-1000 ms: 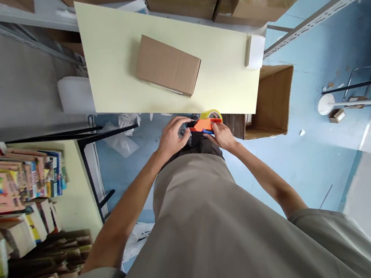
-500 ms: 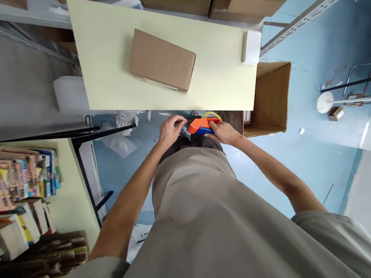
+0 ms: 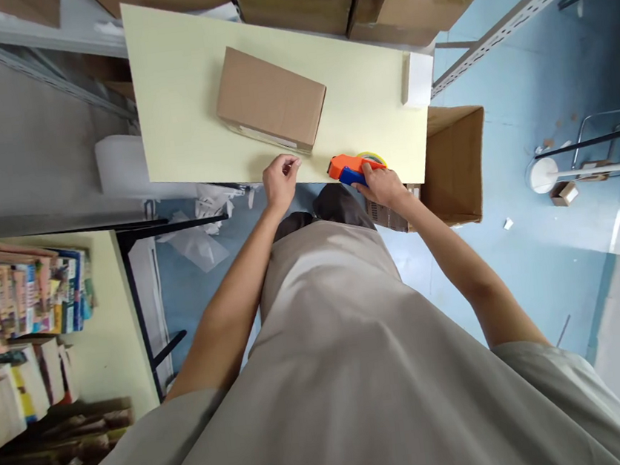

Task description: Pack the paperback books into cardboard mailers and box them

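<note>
- The orange-and-blue tape dispenser (image 3: 343, 166), its roll yellow-rimmed, was at the table's (image 3: 177, 98) near edge.
- The right hand (image 3: 384, 185) gripped it.
- The left hand (image 3: 281, 186) curled, whether pinching anything I couldn't tell.

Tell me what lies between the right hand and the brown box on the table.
In the head view, the orange-and-blue tape dispenser, held in the right hand, comes first; then pale yellow tabletop shows before the brown box.

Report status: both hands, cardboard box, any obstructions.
Right hand holding orange tape dispenser. Left hand curled, contents unclear, near cardboard box on table. White box aside, right end.
</note>
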{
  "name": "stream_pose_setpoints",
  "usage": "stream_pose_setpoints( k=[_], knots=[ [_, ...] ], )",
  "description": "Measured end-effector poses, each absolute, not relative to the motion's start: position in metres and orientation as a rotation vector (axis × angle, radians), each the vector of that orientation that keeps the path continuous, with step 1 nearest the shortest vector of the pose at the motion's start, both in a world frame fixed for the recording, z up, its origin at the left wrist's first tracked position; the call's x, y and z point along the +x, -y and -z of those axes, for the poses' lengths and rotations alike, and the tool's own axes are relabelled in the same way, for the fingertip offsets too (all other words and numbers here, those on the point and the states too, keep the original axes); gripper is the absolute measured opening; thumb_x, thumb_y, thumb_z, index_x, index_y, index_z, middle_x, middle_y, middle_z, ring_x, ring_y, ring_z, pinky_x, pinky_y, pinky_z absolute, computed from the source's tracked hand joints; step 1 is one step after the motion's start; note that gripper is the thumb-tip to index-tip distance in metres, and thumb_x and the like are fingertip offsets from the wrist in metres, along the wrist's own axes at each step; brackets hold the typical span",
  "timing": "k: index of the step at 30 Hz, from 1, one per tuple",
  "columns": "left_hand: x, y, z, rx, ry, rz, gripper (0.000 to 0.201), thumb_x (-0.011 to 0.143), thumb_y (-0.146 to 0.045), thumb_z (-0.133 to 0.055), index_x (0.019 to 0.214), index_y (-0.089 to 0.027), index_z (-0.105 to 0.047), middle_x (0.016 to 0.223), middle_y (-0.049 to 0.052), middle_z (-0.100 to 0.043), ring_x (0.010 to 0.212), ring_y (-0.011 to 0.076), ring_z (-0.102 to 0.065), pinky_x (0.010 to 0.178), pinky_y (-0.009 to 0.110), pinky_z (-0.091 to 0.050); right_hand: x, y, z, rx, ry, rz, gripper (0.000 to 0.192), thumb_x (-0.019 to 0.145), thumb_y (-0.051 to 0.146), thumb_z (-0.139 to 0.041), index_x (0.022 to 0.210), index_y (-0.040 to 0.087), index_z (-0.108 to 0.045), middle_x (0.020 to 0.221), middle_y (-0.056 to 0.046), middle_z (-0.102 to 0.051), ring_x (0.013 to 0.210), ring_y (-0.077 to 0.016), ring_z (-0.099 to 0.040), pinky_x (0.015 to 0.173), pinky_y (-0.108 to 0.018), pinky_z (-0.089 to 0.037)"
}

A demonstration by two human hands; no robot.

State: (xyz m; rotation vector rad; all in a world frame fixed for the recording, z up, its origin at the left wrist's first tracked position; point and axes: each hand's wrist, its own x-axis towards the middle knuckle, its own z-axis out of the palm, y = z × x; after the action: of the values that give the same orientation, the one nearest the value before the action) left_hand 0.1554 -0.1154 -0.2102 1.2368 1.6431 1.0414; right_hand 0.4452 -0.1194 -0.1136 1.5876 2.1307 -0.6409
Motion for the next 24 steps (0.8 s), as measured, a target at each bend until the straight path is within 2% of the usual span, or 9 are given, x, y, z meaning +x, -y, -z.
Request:
stream_pose_setpoints(
  k=[5, 10, 16, 19, 22, 24],
  knots=[
    [0.152, 0.112, 0.227, 1.135, -1.712, -1.063, 0.015, 0.105, -0.033, -0.08, 0.097, -0.021, -0.078, 0.097, 0.006, -0.082, 0.092, 0.0216, -0.074, 0.09, 0.029, -0.056, 0.427, 0.116, 0.136, 1.623, -2.13, 0.65, 0.074, 0.122, 0.056, -0.042, 0.166, -0.004, -0.042, 0.133, -0.038, -0.077, 0.125, -0.0496, -0.078, 0.112, -0.059, -0.057],
    [0.149, 0.1, 0.238, 1.069, -1.783, -1.127, 0.014, 0.106, -0.032, -0.079, 0.097, -0.022, -0.077, 0.096, 0.004, -0.081, 0.093, 0.0203, -0.075, 0.092, 0.027, -0.056, 0.411, 0.111, 0.158, 1.648, -2.15, 0.604, 0.073, 0.121, 0.051, -0.041, 0.167, -0.005, -0.04, 0.135, -0.039, -0.077, 0.126, -0.049, -0.078, 0.11, -0.059, -0.059],
    [0.168, 0.076, 0.253, 0.866, -1.816, -1.129, 0.012, 0.105, -0.03, -0.078, 0.103, -0.018, -0.078, 0.103, 0.009, -0.083, 0.095, 0.0195, -0.079, 0.096, 0.029, -0.061, 0.401, 0.105, 0.163, 1.755, -2.122, 0.6, 0.066, 0.121, 0.046, -0.043, 0.163, -0.005, -0.043, 0.131, -0.038, -0.079, 0.124, -0.0471, -0.079, 0.113, -0.059, -0.058],
    [0.179, 0.067, 0.256, 0.632, -1.789, -1.118, 0.021, 0.108, -0.034, -0.073, 0.12, -0.017, -0.076, 0.114, 0.013, -0.083, 0.095, 0.0189, -0.082, 0.098, 0.034, -0.067, 0.394, 0.105, 0.152, 1.783, -2.101, 0.645, 0.062, 0.123, 0.045, -0.041, 0.162, -0.004, -0.046, 0.128, -0.036, -0.08, 0.123, -0.0445, -0.079, 0.117, -0.059, -0.055],
    [0.182, 0.059, 0.252, 0.519, -1.768, -1.057, 0.041, 0.11, -0.036, -0.07, 0.149, -0.024, -0.067, 0.131, 0.014, -0.08, 0.115, 0.0209, -0.084, 0.107, 0.038, -0.068, 0.386, 0.105, 0.14, 1.772, -2.059, 0.689, 0.059, 0.124, 0.043, -0.041, 0.159, -0.003, -0.05, 0.126, -0.034, -0.08, 0.123, -0.0423, -0.079, 0.118, -0.057, -0.054],
    [0.184, 0.051, 0.248, 0.529, -1.769, -0.988, 0.046, 0.112, -0.042, -0.068, 0.156, -0.031, -0.063, 0.139, 0.013, -0.077, 0.127, 0.0239, -0.083, 0.11, 0.039, -0.068, 0.384, 0.103, 0.133, 1.752, -2.033, 0.704, 0.056, 0.124, 0.041, -0.042, 0.157, -0.003, -0.052, 0.126, -0.033, -0.081, 0.124, -0.041, -0.079, 0.118, -0.055, -0.054]
  ],
)
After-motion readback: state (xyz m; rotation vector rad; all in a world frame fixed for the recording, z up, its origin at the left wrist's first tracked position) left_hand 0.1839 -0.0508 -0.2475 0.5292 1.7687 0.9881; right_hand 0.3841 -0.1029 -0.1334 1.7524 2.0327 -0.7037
